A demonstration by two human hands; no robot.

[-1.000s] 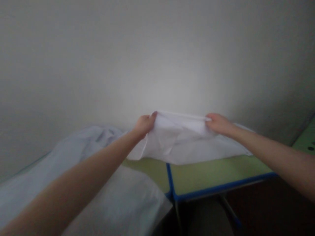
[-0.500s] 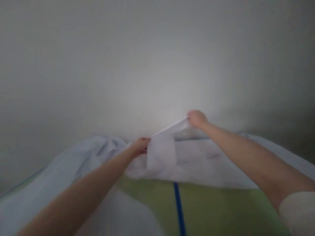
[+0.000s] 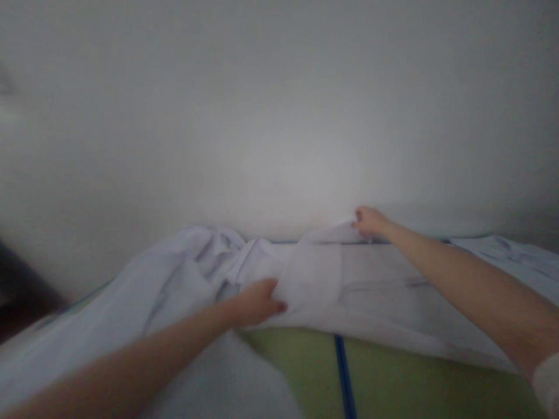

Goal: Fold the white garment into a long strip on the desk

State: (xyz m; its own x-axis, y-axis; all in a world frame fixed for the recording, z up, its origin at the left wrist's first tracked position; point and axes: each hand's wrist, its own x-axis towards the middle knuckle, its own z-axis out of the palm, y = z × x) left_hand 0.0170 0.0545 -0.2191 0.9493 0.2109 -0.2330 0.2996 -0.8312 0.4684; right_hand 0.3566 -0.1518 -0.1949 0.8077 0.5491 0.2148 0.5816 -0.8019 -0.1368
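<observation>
A white cloth lies spread across a green table top against the wall. My left hand is closed on the near edge of a folded part of the cloth, low over the table. My right hand pinches the far corner of the same fold, close to the wall. The picture is blurred.
A crumpled heap of the white cloth sits at the back left, and more of it hangs over the near left. A blue strip runs between two green table tops. A plain pale wall stands right behind.
The cloth, held up in the air before, now lies flat on the table. My left hand came down and toward me; my right hand moved toward the wall and lowered.
</observation>
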